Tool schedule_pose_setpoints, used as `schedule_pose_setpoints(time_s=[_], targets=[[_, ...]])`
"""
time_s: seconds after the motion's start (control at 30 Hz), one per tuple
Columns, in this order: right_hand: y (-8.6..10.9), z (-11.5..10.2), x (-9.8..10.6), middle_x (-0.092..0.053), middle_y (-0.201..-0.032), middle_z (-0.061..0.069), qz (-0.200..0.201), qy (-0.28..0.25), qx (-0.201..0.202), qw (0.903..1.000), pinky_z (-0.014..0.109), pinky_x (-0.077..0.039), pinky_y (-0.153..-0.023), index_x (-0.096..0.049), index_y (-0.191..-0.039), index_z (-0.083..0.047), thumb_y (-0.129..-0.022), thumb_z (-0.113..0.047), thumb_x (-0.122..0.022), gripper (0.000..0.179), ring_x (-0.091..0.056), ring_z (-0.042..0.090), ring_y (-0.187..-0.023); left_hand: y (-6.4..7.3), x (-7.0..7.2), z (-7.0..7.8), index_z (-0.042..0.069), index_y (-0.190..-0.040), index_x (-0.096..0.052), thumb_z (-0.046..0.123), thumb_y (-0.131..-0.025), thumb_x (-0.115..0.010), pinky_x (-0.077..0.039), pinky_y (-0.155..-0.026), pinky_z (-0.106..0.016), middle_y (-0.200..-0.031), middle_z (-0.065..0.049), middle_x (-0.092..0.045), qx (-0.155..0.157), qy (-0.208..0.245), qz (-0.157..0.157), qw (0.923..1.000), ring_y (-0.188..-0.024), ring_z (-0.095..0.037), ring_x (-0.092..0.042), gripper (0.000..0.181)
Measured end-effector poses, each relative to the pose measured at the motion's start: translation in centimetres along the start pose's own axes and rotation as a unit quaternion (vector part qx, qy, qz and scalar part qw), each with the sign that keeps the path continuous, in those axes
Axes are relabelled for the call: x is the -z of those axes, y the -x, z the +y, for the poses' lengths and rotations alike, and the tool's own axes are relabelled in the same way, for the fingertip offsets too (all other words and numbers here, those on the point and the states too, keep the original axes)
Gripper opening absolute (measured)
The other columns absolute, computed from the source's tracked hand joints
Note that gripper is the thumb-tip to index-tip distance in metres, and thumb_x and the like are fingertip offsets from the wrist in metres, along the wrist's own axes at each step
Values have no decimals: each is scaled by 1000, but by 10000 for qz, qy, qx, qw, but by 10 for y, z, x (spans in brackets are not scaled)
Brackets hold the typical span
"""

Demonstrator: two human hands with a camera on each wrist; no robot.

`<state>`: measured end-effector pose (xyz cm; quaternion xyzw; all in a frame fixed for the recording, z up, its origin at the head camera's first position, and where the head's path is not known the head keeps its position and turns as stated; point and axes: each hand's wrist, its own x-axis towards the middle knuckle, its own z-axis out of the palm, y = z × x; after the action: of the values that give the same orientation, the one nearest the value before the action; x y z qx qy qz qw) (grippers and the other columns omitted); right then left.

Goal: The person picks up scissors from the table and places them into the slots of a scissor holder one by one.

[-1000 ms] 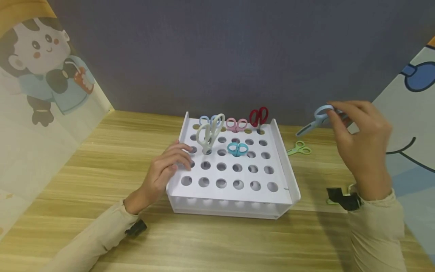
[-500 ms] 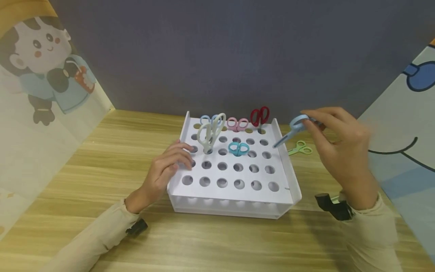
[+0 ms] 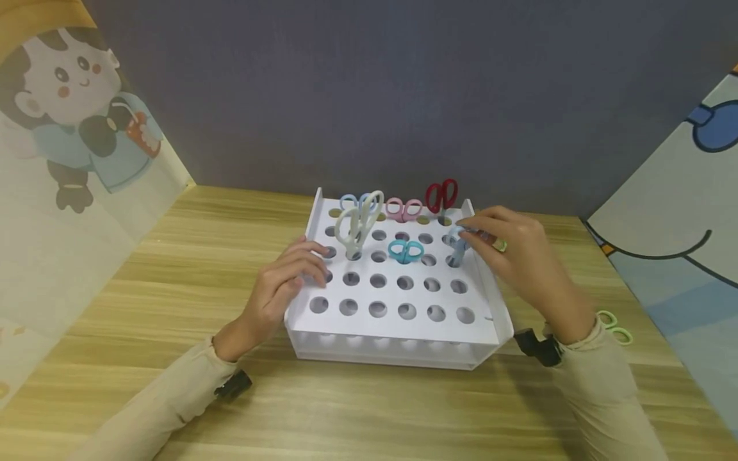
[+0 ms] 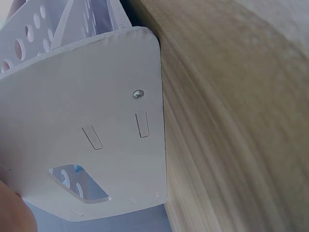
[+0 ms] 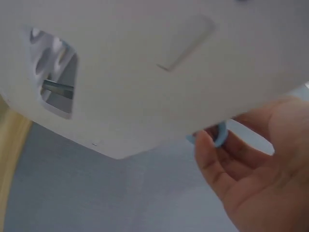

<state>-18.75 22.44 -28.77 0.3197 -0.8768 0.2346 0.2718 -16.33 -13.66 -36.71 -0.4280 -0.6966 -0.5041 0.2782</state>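
My right hand (image 3: 513, 253) pinches light-blue scissors (image 3: 458, 248) by a finger loop, with the blades pointing down at a hole in the right column of a white perforated rack (image 3: 392, 323). In the right wrist view, thumb and fingers hold the blue loop (image 5: 221, 135) beyond the rack's side panel. My left hand (image 3: 277, 288) rests over the rack's left side, fingers lying on its top. White scissors (image 3: 352, 234), turquoise scissors (image 3: 405, 251), pink scissors (image 3: 403, 209), dark red scissors (image 3: 441, 195) and another blue pair (image 3: 348, 202) stand in its holes.
Green scissors (image 3: 617, 333) lie on the wooden table (image 3: 369, 416) beside my right sleeve; a bit of another green pair (image 3: 501, 245) shows behind my right hand. A dark grey partition (image 3: 369, 96) stands behind the rack. Printed side panels flank the table.
My right hand has moved left and down from the table's right side, bringing the light-blue scissors over the rack and upright at a right-column hole. My left hand has stayed put.
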Motion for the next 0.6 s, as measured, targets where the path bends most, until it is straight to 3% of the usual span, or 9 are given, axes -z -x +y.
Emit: schedule_pose_setpoints(time_s=[0.13, 0.23, 0.37, 0.6], targets=[[0, 3, -7, -70, -90, 4, -642, -15, -129, 9979, 29, -51, -59, -77, -101, -7, -85, -4, -75, 17, -58, 11, -70, 0, -1, 0, 4, -82, -66, -1, -86, -35, -21, -118, -59, -91, -13, -68, 0, 24, -2, 10000, -114, -36, -57, 32], [0, 2, -10, -70, -87, 2, -910, -48, -183, 9957, 34, -51, -58, -77, -99, -7, -85, -6, -75, 14, -56, 11, -68, -1, -1, 1, 4, -82, -66, -1, -86, -35, -21, -118, -60, -91, -13, -67, 16, 17, -5, 10000, -115, -36, -57, 32], [0, 0, -10, -72, -89, 5, -952, -31, -256, 9951, 38, -54, -62, -76, -99, -6, -86, -7, -75, 13, -60, 15, -72, 0, -1, 1, 4, -82, -66, -1, -86, -34, -21, -119, -59, -91, -14, -67, 59, -5, -5, 10000, -115, -36, -57, 32], [-1, 0, -5, -73, -97, 11, -1071, 1, -536, 9928, 48, -56, -80, -75, -103, -3, -87, -12, -75, 19, -66, 29, -94, 1, 0, 1, 4, -82, -66, -2, -85, -34, -20, -118, -60, -91, -13, -68, 76, -20, 14, 10000, -115, -36, -57, 32]])
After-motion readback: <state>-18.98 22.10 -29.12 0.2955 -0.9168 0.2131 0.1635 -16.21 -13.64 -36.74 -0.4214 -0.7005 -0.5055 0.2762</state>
